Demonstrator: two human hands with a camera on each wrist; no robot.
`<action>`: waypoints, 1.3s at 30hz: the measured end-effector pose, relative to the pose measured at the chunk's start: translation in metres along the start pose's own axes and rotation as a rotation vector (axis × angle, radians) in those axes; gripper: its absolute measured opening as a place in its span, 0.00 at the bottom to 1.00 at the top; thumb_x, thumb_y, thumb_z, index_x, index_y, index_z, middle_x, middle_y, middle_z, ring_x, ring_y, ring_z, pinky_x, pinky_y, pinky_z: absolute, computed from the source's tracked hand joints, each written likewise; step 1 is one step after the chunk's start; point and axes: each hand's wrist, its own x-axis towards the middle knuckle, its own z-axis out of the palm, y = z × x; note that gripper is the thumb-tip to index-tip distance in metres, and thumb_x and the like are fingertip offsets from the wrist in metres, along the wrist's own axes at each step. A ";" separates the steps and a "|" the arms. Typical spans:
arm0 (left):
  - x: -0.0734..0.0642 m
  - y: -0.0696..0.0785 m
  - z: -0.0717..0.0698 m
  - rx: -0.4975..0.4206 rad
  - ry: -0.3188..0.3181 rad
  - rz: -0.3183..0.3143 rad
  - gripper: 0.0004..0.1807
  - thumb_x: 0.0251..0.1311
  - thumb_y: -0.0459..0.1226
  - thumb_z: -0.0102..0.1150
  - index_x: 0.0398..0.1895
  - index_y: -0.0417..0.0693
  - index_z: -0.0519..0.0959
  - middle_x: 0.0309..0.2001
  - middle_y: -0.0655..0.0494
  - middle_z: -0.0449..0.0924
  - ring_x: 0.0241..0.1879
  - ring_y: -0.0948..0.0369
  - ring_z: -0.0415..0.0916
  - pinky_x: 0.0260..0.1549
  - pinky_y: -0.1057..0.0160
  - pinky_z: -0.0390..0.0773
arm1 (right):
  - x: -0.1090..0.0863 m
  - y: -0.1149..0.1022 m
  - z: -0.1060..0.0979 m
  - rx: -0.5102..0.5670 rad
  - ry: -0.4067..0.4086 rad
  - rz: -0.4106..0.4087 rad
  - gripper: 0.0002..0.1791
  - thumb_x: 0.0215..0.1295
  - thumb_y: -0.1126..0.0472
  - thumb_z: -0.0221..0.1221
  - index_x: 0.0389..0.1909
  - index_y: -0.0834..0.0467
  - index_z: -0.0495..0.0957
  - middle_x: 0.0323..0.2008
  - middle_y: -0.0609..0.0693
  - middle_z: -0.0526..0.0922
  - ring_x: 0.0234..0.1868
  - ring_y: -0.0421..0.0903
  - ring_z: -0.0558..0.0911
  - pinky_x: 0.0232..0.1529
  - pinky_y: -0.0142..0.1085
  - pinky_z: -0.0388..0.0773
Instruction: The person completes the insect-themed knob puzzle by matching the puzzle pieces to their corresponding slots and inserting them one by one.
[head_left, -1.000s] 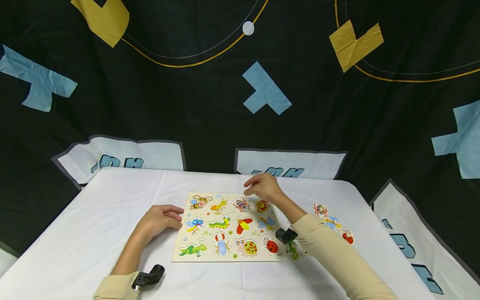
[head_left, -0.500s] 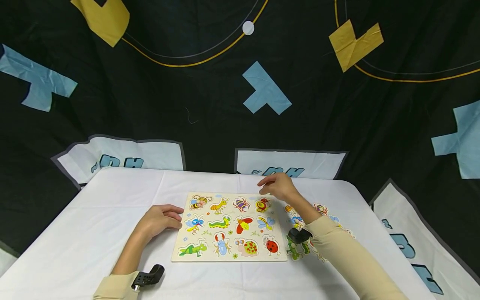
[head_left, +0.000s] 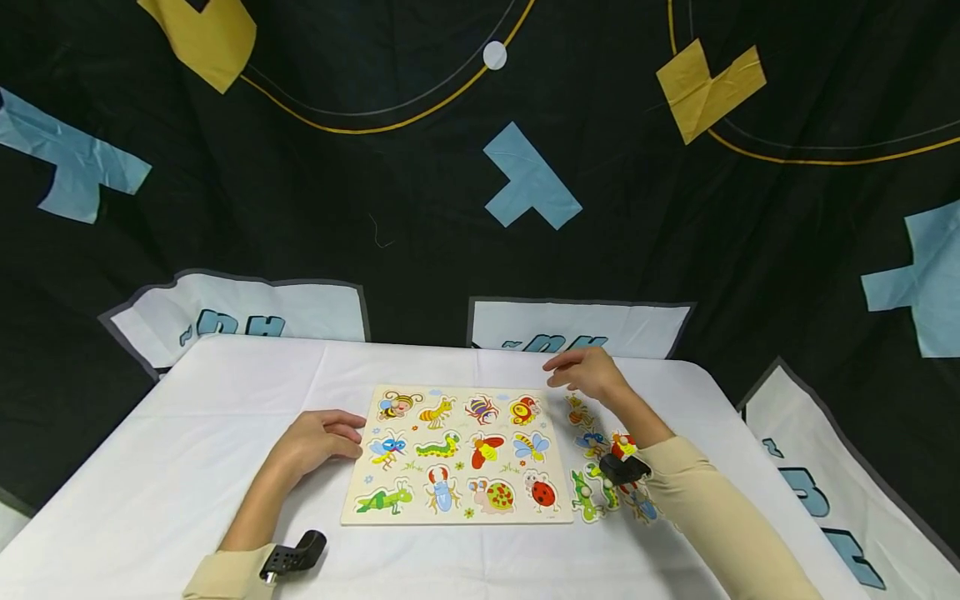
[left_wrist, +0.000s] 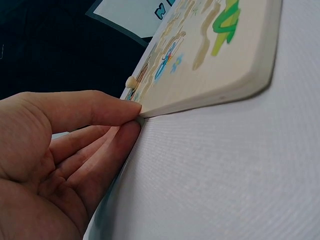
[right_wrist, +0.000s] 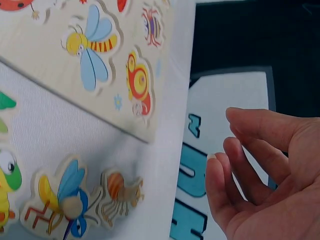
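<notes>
A light wooden puzzle board [head_left: 457,518] with coloured insect pictures lies flat on the white table. My left hand [head_left: 318,442] rests beside it, thumb and fingertips touching its left edge; the left wrist view shows the fingers [left_wrist: 95,115] meeting that edge. A small wooden knob [left_wrist: 131,82] stands up from the board there. My right hand [head_left: 592,372] hovers beyond the board's far right corner, fingers loosely bent and holding nothing. Close by lie loose insect puzzle pieces, among them an orange ant [right_wrist: 120,192] and a blue-winged mosquito [right_wrist: 67,202] with a wooden knob.
Several more pieces lie right of the board, including a green grasshopper [head_left: 583,497] and a blue beetle [head_left: 639,504]. My right sleeve [head_left: 712,517] partly covers that area. White cloth [head_left: 247,392] covers the table, and a black curtain [head_left: 360,200] hangs behind it.
My right hand has moved right, from over the board's far edge to past its far right corner, uncovering pieces beside the board. The left hand stays in place.
</notes>
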 end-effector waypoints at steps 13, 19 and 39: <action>-0.002 -0.001 0.002 0.016 0.012 -0.016 0.28 0.46 0.32 0.74 0.56 0.40 0.82 0.32 0.56 0.86 0.33 0.61 0.79 0.35 0.65 0.76 | 0.002 0.027 -0.016 -0.006 -0.040 0.075 0.18 0.64 0.59 0.66 0.53 0.59 0.85 0.56 0.57 0.84 0.53 0.53 0.82 0.55 0.47 0.79; -0.002 0.000 0.001 0.012 0.008 -0.009 0.28 0.46 0.32 0.75 0.55 0.39 0.82 0.32 0.56 0.86 0.33 0.62 0.79 0.35 0.65 0.76 | 0.002 0.037 -0.017 -0.002 -0.042 0.111 0.18 0.64 0.58 0.66 0.53 0.59 0.85 0.55 0.55 0.85 0.52 0.51 0.81 0.55 0.46 0.80; -0.002 0.001 0.001 -0.006 0.008 -0.003 0.28 0.45 0.30 0.74 0.55 0.39 0.82 0.32 0.57 0.86 0.33 0.62 0.79 0.35 0.66 0.77 | 0.006 0.072 -0.010 0.032 -0.040 0.194 0.15 0.56 0.61 0.70 0.46 0.56 0.88 0.50 0.53 0.87 0.45 0.49 0.82 0.51 0.42 0.78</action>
